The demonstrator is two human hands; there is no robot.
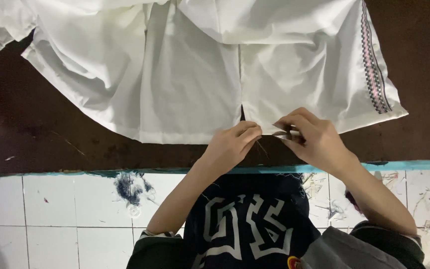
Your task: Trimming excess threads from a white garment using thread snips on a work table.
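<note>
Both hands working the bottom hem of a white garment on a dark table.

The dark brown table (36, 124) fills most of the view, with a teal front edge (414, 165) running across and white floor tiles (51, 214) below it from 6 to 9 o'clock. The white garment (190, 74) is spread out from 10 to 2 o'clock, and a patterned trim strip (374, 74) runs down its side at 2 o'clock. Right around the centre, the left hand (231, 144) is pinching the hem just beside the slit (242, 112), fingers closed on the fabric. The right hand (314, 137), at roughly 3 o'clock from it, is clenched around a small metal tool (284, 133) touching the hem, can't tell exactly what it is. A thin loose thread (262, 148) hangs between the two hands.
</note>
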